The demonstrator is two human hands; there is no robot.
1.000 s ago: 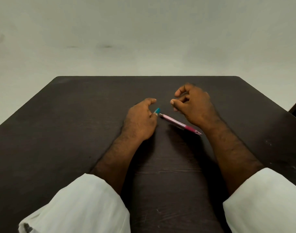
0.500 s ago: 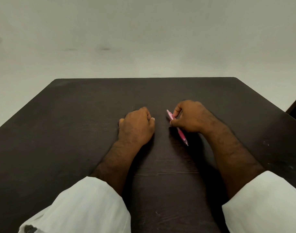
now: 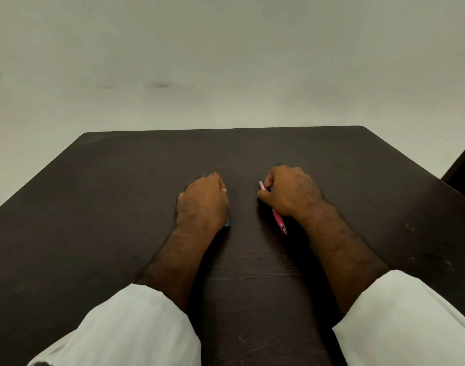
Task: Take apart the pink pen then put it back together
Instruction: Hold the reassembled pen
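**Pink pen split between two hands**

Pink pen (image 3: 278,221) barrel sits in the right hand (image 3: 289,192), fingers curled round its middle, tip toward the person. The left hand (image 3: 203,200) is fisted on the tabletop (image 3: 120,194) around a teal piece (image 3: 227,222). The pen looks light, stiff and slick; a mid-barrel pinch should suit rejoining.

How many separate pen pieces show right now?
2. The pink barrel is in the right hand; a teal piece peeks from under the left hand. Smaller parts may be hidden in the fists.
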